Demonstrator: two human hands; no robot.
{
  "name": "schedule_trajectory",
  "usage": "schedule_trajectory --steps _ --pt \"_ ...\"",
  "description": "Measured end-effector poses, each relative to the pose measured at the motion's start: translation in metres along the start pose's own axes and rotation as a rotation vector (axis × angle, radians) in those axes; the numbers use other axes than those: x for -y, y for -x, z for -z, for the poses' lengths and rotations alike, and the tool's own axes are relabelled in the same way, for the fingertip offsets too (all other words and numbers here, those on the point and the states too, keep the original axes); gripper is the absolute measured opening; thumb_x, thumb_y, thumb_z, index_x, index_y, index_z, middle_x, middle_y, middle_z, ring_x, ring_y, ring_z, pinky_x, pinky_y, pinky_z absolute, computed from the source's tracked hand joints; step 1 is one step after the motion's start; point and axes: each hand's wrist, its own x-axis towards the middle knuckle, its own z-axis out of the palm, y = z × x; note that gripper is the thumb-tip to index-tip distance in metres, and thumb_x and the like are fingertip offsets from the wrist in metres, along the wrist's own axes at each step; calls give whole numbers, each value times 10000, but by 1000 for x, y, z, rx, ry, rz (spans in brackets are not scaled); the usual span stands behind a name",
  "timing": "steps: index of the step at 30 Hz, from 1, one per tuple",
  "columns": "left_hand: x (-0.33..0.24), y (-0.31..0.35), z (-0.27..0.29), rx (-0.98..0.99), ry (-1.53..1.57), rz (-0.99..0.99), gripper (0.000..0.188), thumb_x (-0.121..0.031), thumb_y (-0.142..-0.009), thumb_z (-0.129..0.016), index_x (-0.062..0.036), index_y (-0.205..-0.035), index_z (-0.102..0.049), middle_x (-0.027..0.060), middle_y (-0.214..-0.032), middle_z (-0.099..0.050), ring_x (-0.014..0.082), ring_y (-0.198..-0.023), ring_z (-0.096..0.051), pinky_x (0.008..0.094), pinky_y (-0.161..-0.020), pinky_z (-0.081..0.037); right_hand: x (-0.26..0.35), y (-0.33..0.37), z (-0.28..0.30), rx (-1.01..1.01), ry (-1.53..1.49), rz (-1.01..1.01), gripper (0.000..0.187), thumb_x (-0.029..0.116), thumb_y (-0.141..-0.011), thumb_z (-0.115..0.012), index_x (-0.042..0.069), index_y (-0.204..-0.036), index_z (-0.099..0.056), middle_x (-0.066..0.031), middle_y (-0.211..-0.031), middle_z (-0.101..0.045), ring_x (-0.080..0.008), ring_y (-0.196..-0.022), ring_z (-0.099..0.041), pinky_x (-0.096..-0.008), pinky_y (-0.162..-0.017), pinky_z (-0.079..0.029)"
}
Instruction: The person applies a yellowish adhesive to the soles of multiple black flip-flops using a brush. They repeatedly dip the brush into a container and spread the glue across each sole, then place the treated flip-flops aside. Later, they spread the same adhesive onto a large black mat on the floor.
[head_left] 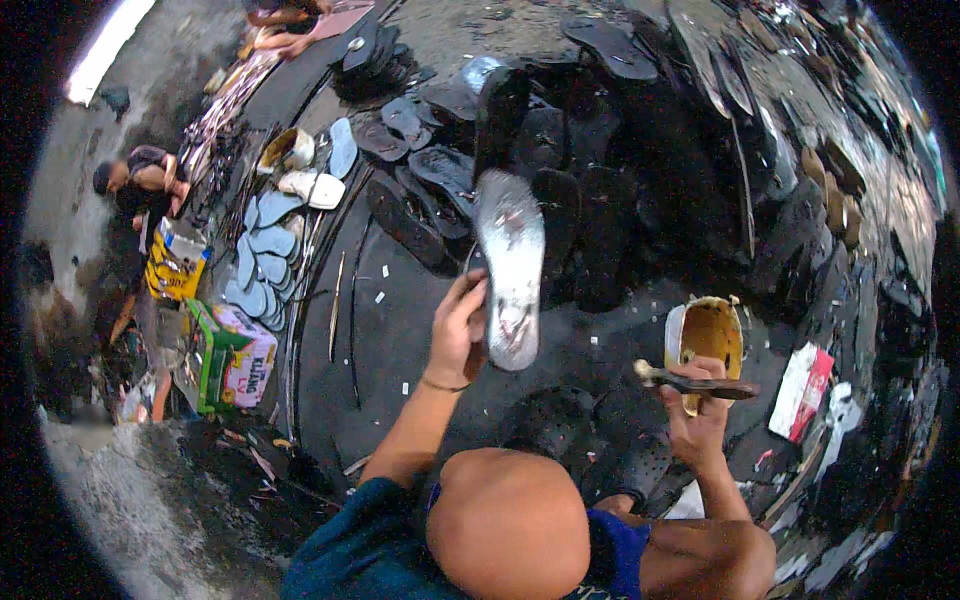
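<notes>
Sole [512,270], one, in left grip [460,325]; one tool [728,388] in right grip [696,418]

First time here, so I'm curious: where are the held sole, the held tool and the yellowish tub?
Held sole [513,268], head view: middle of its pale face.
Held tool [737,389], head view: its dark end.
Yellowish tub [714,325], head view: its inner wall.
</notes>
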Motion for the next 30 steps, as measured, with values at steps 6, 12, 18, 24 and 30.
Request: schedule_trajectory --steps 6,12,18,24,30 --pt "17 -46 92 28 -20 75 302 -102 -997 -532 -34 -1291 -532 77 -1164 -656 193 -1035 -648 349 -890 -535 -25 16 5 87 73 -172 164 74 -858 -679 29 -1016 -669 -120 -1008 -620 -313 -970 -578 -411 -895 -439" --pt "59 -93 120 -421 -338 -228 335 -142 -954 -635 26 -1242 -605 93 -1131 -679 175 -1024 -652 304 -889 -521 -31 6 1 91 137 -216 170 96 -883 -659 30 -1039 -667 -130 -1027 -626 -281 -955 -592 -387 -885 -452" --pt "35 81 190 -709 -1231 -493 266 -145 -896 -652 -40 -1141 -658 138 -1142 -684 290 -1052 -651 383 -922 -493 -89 40 -2 -23 -108 -502 247 204 -940 -636 6 -1084 -664 -135 -1110 -661 -203 -979 -629 -326 -832 -514" --pt "-48 248 342 -1405 -1787 -492 580 -174 -802 -667 -48 -1337 -481 175 -1408 -476 387 -1294 -422 495 -1082 -317 -99 26 -15 69 157 -542 268 214 -930 -643 7 -1098 -666 -151 -1092 -674 -207 -965 -639 -323 -834 -516" --pt "-55 342 408 -1762 -1321 377 980 -327 -714 -784 -33 -1495 -270 220 -1515 -337 397 -1385 -351 489 -1120 -304 -102 8 -1 183 294 -528 291 220 -923 -650 0 -1113 -661 -161 -1087 -677 -217 -958 -642 -337 -832 -515"
